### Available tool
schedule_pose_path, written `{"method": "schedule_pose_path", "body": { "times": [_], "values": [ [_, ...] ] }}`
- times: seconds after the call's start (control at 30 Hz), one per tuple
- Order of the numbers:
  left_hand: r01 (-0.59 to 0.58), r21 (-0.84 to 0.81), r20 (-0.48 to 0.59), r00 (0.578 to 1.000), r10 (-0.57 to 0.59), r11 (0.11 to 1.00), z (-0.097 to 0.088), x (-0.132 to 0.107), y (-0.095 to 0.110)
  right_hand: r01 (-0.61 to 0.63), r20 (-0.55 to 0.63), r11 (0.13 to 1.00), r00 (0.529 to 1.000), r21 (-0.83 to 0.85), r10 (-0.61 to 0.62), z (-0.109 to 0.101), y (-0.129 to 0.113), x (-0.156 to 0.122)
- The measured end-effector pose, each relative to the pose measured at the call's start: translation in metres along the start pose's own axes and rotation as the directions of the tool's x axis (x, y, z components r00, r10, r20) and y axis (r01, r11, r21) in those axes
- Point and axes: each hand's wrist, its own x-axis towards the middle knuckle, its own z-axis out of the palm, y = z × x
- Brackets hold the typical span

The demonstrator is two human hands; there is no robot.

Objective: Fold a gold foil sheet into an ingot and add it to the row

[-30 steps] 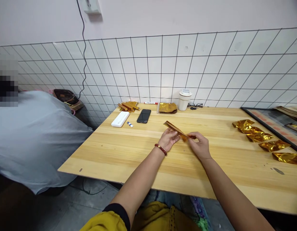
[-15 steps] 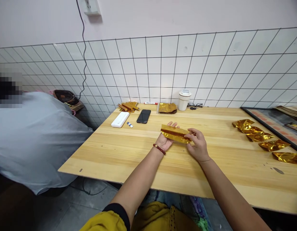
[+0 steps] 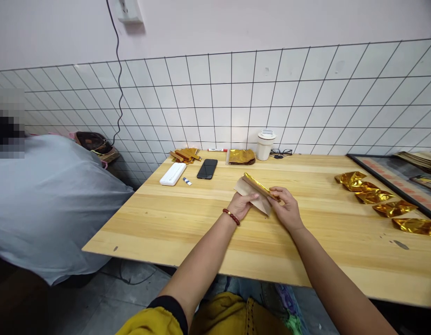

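Both my hands hold a folded sheet of gold foil paper (image 3: pixel 254 192) just above the middle of the wooden table (image 3: pixel 201 218). Its pale plain back faces me and a gold edge shows along the top. My left hand (image 3: pixel 242 205), with a red bead bracelet on the wrist, grips the sheet's left end from below. My right hand (image 3: pixel 288 208) pinches its right end.
A row of several folded gold paper pieces (image 3: pixel 375 197) lies at the right. Along the wall stand a white cup (image 3: pixel 264 144), a gold paper stack (image 3: pixel 242 157), a phone (image 3: pixel 207 168), a white case (image 3: pixel 173 173) and gold strips (image 3: pixel 185 155). A person in a grey shirt (image 3: pixel 51 200) bends at the left.
The paper has been turned in my hands: from a thin strip, to its gold face, and now its pale back faces me. Both hands stayed in place.
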Motion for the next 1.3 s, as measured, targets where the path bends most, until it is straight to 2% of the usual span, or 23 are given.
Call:
{"method": "schedule_pose_path", "body": {
  "times": [0.07,0.17,0.27,0.37,0.47,0.67,0.8,0.97,1.13,1.3],
  "values": [
    [0.008,-0.025,0.048,0.999,-0.007,1.0,0.002,-0.002,0.0,-0.139,-0.021,0.986,0.99,0.097,0.141,0.0,0.003,0.001],
    [0.052,-0.088,0.187,0.982,-0.035,0.995,0.007,-0.007,0.005,-0.33,-0.002,0.92,0.941,0.212,0.338,0.001,0.006,0.003],
    [0.062,-0.099,0.246,0.969,-0.035,0.993,0.009,-0.009,0.009,-0.428,0.022,0.851,0.896,0.304,0.443,0.0,0.006,0.003],
    [0.076,-0.036,0.185,0.98,-0.068,0.996,0.007,-0.007,0.005,-0.402,0.019,0.851,0.907,0.338,0.421,0.0,0.007,0.003],
    [0.093,0.012,0.077,0.993,-0.094,0.996,0.004,-0.003,-0.001,-0.374,0.078,0.875,0.926,0.306,0.369,-0.001,0.007,0.003],
    [0.068,-0.009,-0.029,0.997,-0.068,0.998,0.003,0.002,-0.005,-0.345,0.187,0.909,0.933,0.234,0.306,0.0,0.007,0.002],
    [0.035,-0.017,-0.086,0.996,-0.036,0.999,0.001,0.004,-0.003,-0.374,0.144,0.893,0.926,0.25,0.348,0.0,0.005,0.003],
    [0.012,0.068,-0.169,0.986,0.0,0.998,-0.001,0.005,-0.006,-0.503,0.17,0.807,0.865,0.309,0.473,-0.001,-0.003,0.004],
    [-0.035,0.22,-0.137,0.988,0.066,0.975,0.004,0.003,-0.013,-0.557,0.228,0.764,0.83,0.324,0.509,0.003,-0.007,0.003],
    [-0.023,0.136,-0.046,0.998,0.03,0.99,0.007,-0.001,-0.012,-0.518,0.215,0.793,0.855,0.321,0.472,0.003,-0.006,0.002]
  ]
}}
